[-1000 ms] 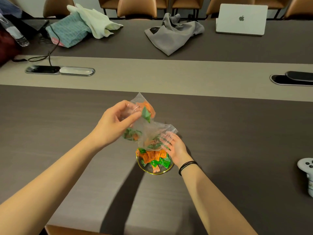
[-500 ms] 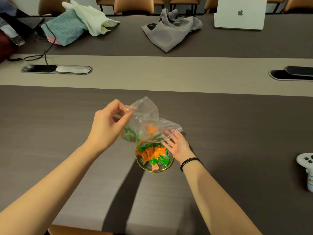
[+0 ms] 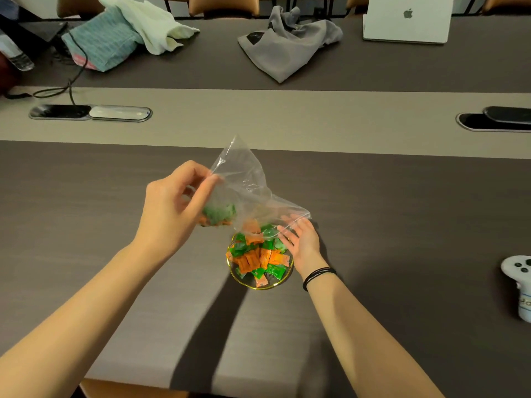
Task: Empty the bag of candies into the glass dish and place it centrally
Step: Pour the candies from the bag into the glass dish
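A clear plastic bag is tipped mouth-down over a small gold-rimmed glass dish on the dark table. My left hand pinches the bag's upper end and holds it raised. My right hand holds the bag's mouth at the dish's right rim. Orange and green wrapped candies fill the dish. A few candies are still inside the bag, beside my left palm.
A white controller lies at the right edge of the table. Across the table sit a grey cloth, a closed laptop, folded towels and a cable. Two cable hatches are set in the beige middle strip.
The top of the bag has emptied: candies have slid down into the dish, whose pile is fuller. Both hands stay in much the same place.
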Demonstrator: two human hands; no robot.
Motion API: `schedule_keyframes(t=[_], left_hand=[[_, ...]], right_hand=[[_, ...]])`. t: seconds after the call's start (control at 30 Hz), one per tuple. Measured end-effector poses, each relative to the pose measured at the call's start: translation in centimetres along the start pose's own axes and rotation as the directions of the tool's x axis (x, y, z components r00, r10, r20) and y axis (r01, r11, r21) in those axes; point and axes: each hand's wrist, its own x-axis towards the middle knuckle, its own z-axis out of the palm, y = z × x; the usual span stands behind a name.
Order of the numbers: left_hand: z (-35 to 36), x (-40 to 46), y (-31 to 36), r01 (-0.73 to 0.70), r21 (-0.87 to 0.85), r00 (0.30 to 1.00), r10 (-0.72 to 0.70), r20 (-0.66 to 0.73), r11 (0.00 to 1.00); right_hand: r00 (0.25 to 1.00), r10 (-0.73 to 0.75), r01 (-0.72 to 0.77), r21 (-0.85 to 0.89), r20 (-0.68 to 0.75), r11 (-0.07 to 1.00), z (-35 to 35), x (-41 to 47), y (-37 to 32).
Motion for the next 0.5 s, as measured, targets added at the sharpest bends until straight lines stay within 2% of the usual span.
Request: schedule_keyframes(t=[0.1,0.2,0.37,0.5], left_hand=[[0.0,0.6,-0.3,-0.162,0.171,0.986,0.165,-0.002,0.972],[0.3,1.2,-0.5,-0.231,0.269,0.968,0.249,-0.037,0.935],[0.9,1.3,-1.6,-0.198,0.271,0.974,0.219,-0.049,0.942],[0.6,1.6,-1.2,-0.214,0.228,0.969,0.235,-0.069,0.95]], right_hand=[[0.997,-0.035,0.04,0.08,-0.062,0.996,0.5,-0.3,0.2],[0.989,-0.01,0.03,0.129,-0.151,0.991,1.0,-0.2,0.6],[0.983,-0.061,0.085,0.134,-0.175,0.987,1.9,-0.3,0.9],[0.982,-0.085,0.096,0.058,-0.169,0.994,2.0,-0.4,0.8]])
